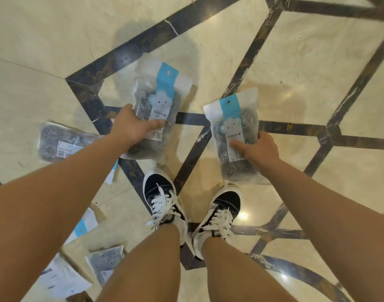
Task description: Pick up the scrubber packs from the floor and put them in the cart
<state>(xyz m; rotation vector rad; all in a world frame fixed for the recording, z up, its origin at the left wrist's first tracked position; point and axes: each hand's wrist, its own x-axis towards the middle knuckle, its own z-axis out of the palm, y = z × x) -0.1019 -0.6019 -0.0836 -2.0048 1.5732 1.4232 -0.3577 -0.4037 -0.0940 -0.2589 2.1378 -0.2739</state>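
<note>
Count on view: six scrubber packs, one gripped in the left hand (133, 128), one in the right hand (259, 149), four on the floor; two shoes.

floor (295, 68): cream marble tiles crossed by dark veined strips | shoes (165, 199): black canvas, white laces; standing side by side
</note>
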